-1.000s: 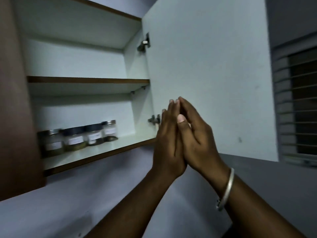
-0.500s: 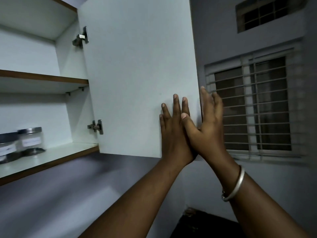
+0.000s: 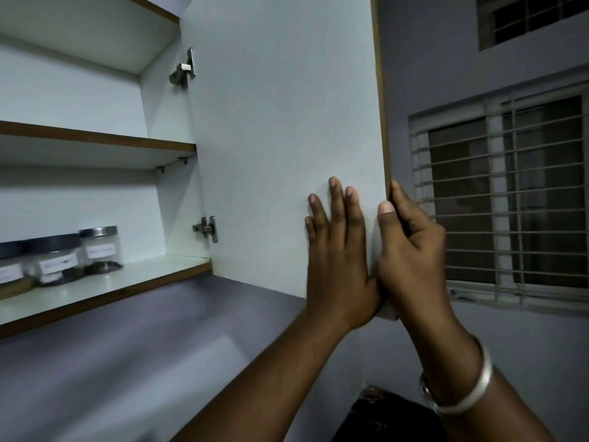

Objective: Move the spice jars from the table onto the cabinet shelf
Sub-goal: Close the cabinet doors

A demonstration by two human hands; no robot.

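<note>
The spice jars (image 3: 98, 250) stood in a row on the lower cabinet shelf (image 3: 143, 275), far left, well apart from our hands. Our left hand (image 3: 341, 260) lay flat, fingers straight, on the inner face of the open cabinet door (image 3: 280, 122). Our right hand (image 3: 411, 250) gripped the door's free edge, thumb in front.

Looks matt, smooth and white across the cabinet door (image 3: 280, 138), with a wood-brown band down its edge. Shines faintly on the white shelf (image 3: 134, 280), wood-toned along the front. Shows clear walls on the spice jars (image 3: 112, 240), glass or plastic unclear, with one brushed metal lid (image 3: 98, 231) and white paper labels (image 3: 99, 251). Gleams as polished metal on hinge (image 3: 207, 229) and bangle (image 3: 471, 389).
</note>
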